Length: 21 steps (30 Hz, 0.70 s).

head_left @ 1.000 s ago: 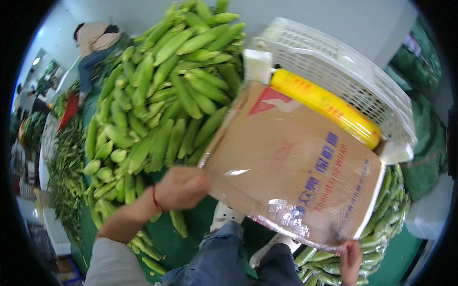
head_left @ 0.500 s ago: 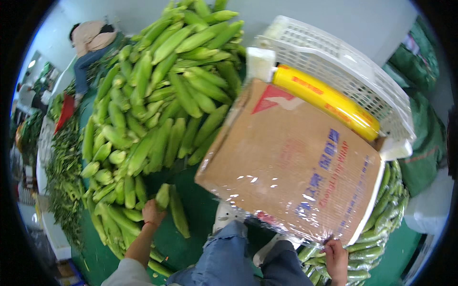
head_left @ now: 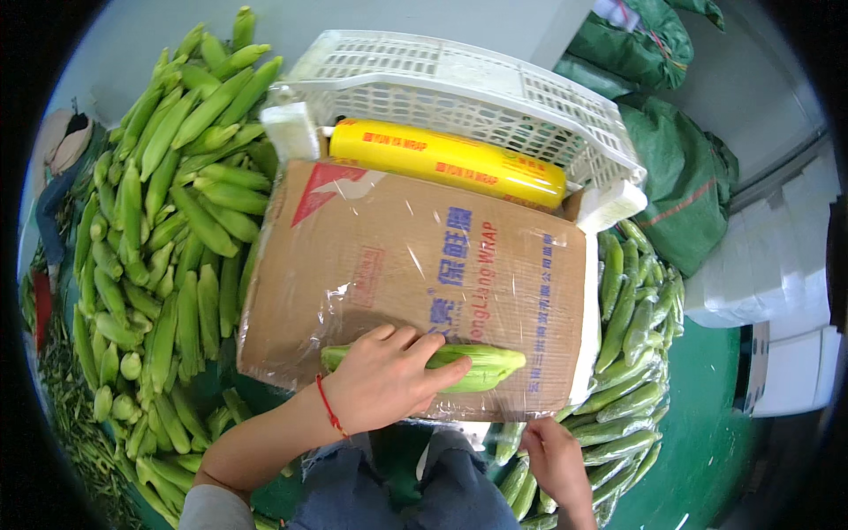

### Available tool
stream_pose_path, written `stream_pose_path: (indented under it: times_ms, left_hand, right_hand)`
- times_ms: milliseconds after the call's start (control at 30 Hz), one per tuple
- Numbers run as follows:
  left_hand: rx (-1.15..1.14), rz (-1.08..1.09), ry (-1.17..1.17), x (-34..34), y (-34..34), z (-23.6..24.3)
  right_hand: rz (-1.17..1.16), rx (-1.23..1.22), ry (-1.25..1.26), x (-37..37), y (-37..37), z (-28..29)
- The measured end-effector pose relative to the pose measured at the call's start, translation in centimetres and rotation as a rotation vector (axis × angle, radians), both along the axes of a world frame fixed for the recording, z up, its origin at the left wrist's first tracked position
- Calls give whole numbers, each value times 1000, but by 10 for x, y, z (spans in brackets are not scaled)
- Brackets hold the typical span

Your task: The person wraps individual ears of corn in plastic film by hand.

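My left hand (head_left: 389, 375), a red cord round its wrist, is wrapped over a green ear of corn in its husk (head_left: 481, 368). That ear lies across the near part of a film-covered cardboard box (head_left: 353, 256); the hand hides its middle. My right hand (head_left: 554, 455) has its fingers pinched together at the box's near edge, on the clear cling film (head_left: 517, 408) that hangs there. Behind the box, a yellow roll of cling film (head_left: 450, 163) is mounted between white end pieces.
A white plastic crate (head_left: 468, 75) stands behind the roll. Husked ears of corn (head_left: 132, 256) are heaped at left, and film-wrapped ears (head_left: 627, 397) are piled at right. Green sacks (head_left: 676, 177) lean at the back right. A person (head_left: 66, 168) sits at far left.
My left hand has brought an ear of corn from the left heap onto the box. The view has swung right. My right hand still pinches the film at the box's edge.
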State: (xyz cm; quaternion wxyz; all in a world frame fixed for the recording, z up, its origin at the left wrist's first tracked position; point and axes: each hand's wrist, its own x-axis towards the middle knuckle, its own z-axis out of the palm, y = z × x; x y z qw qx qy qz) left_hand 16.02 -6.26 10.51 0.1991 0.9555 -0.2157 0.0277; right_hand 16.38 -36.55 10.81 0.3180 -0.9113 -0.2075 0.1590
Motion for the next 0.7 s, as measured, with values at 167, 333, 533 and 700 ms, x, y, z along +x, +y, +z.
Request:
stream_pose_path:
  times_ms: [167, 333, 533, 700]
  left_hand:
    - [-80, -64, 120, 27, 3, -13]
    - [-554, 515, -68, -55, 7, -32]
    - [-389, 646, 175, -76, 79, -21]
    - [-263, 116, 176, 60, 82, -12]
  right_hand:
    - [-149, 683, 152, 38, 34, -9]
    - [174, 79, -577, 83, 85, -50]
    - [174, 34, -698, 90, 100, -60]
    - [196, 82, -765, 104, 107, -58]
